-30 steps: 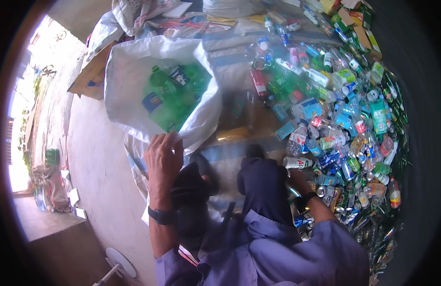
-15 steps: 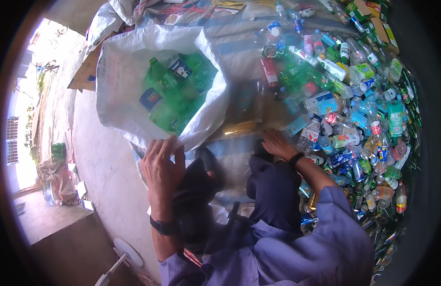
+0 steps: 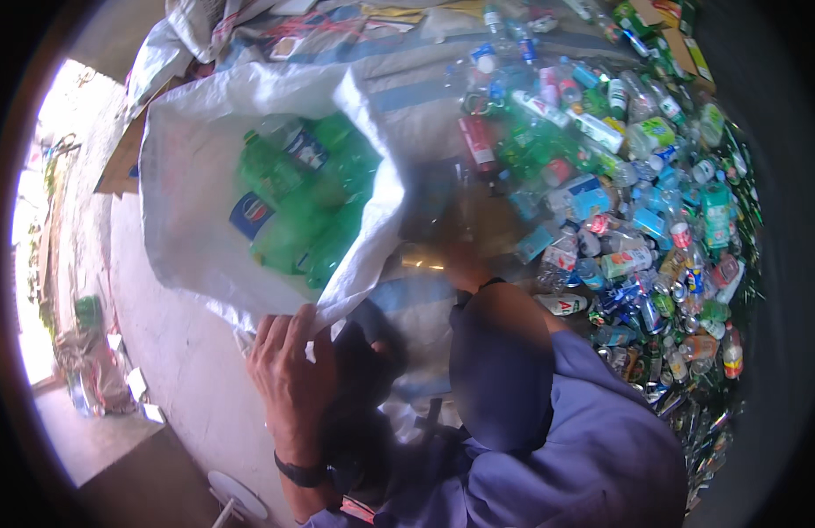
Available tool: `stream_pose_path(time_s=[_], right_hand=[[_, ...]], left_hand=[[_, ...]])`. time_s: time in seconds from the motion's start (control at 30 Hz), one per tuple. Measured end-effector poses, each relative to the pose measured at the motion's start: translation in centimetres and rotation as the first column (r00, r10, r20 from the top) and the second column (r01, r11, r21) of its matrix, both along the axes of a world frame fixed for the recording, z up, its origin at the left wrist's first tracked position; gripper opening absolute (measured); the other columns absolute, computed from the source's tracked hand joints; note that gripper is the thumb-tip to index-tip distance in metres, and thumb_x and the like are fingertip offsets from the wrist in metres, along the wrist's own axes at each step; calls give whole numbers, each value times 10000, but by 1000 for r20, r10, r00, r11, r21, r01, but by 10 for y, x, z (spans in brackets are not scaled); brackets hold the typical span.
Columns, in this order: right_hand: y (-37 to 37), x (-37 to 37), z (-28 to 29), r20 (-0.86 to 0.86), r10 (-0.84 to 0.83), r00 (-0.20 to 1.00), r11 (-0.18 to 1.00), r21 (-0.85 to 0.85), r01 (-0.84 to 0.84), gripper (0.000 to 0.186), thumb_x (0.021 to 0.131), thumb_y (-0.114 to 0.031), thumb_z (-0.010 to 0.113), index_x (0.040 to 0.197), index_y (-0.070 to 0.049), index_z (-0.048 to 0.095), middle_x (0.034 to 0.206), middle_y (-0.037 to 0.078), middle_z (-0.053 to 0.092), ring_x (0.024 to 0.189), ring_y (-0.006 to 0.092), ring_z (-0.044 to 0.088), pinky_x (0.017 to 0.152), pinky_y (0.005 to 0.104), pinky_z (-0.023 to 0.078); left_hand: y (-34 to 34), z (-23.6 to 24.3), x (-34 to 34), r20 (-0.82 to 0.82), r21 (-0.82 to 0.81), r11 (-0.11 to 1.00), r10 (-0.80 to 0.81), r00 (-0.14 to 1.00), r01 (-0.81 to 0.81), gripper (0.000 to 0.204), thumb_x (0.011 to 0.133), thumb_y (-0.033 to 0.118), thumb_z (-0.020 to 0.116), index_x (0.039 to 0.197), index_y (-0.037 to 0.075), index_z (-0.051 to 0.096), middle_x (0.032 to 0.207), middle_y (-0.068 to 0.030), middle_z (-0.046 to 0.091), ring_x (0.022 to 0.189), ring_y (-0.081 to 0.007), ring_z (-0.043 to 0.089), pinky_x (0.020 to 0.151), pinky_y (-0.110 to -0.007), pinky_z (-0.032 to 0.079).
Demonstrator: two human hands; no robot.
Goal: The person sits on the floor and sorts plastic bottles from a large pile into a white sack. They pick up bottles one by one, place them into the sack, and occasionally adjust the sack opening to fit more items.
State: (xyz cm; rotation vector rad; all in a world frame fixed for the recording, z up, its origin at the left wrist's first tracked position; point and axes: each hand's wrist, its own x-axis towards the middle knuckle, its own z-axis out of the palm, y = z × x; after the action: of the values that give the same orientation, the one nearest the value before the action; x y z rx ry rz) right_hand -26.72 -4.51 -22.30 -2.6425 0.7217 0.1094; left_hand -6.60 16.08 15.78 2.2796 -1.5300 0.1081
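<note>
My left hand (image 3: 289, 361) is closed on the near rim of a white woven sack (image 3: 385, 189), whose mouth gapes wide. Inside the sack lie several green plastic bottles (image 3: 275, 176), two of them with blue labels. Beyond my right knee, my right hand (image 3: 463, 268) is low over the ground sheet, smeared by motion and shadow. Its fingers cannot be made out. A shiny golden-brown thing (image 3: 422, 262) lies just left of it, and dark, blurred clear bottles (image 3: 460, 189) are a little farther off.
A wide heap of mixed bottles and cans (image 3: 627, 264) spreads along the right side. A red-labelled bottle (image 3: 478, 143) lies at its left edge. Cardboard (image 3: 121, 158) sticks out left of the sack. A round white fan-like thing (image 3: 238, 495) stands at the lower left.
My right hand has moved forward and left, away from beside the heap. My right knee has risen into view. The left hand keeps its hold on the sack's rim; the whole view has shifted slightly.
</note>
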Motion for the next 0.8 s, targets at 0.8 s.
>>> stream_pose_path(time_s=[0.8], right_hand=[[41,-262,125,-586,-320,745,887,91,453,332,785,-297,732,962,-16,738,966,244,725,996,414,690,853,531,522]], left_hand=[[0,3,-8,-33,8,1000,-6,999,7,195,825,19,712,1019,29,728,910,-143,730,848,-337,695,749,-434,559]])
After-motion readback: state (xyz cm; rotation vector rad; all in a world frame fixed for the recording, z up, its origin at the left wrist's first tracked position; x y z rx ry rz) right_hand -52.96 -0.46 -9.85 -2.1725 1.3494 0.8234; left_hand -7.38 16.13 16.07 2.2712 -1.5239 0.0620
